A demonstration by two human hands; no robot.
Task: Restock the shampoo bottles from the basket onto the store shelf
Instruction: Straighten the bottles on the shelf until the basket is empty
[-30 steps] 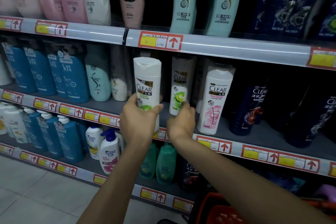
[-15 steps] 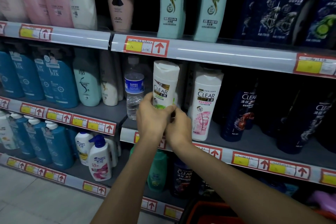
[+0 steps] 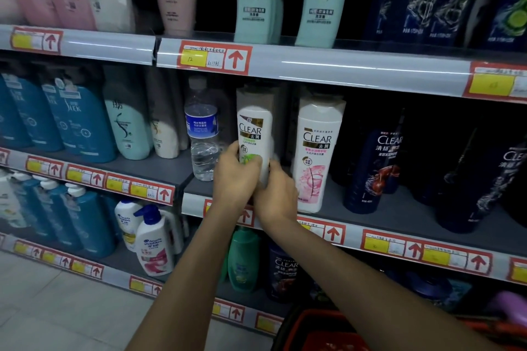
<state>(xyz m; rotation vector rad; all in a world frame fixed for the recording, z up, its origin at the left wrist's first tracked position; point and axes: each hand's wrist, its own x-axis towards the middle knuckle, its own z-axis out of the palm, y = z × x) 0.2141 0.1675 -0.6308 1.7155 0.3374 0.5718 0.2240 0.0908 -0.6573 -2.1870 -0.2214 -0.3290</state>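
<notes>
White bottle: the tall white plastic shampoo bottle (image 3: 253, 134) is upright at the middle level of the shelving. Its label reads "CLEAR" over Chinese characters, with a green patch lower down. Both hands hide its base, so I cannot tell whether it rests on the board.
Left hand: the left hand (image 3: 235, 179) has its grip clamped on the white bottle's lower left, thumb across the green patch.
Right hand: the right hand (image 3: 278, 194) has its grip curled round the white bottle's lower right side, touching the left hand.
Shelf: the grey store shelf (image 3: 399, 214) runs under the white bottle and off to its right.
Right of the white bottle: a white plastic bottle with a pink flower label (image 3: 318, 157), also marked "CLEAR", stands just beside it. Further right is a dark blue "CLEAR" bottle (image 3: 373, 168).
Left of the white bottle: a clear plastic water bottle with a blue label (image 3: 202, 134) in Chinese characters stands just beside it.
Above the white bottle: a red and yellow price tag (image 3: 214, 58) shows a handwritten "12" and an upward arrow.
Below the white bottle: the orange plastic basket (image 3: 319, 330) sits well down and to the right.
</notes>
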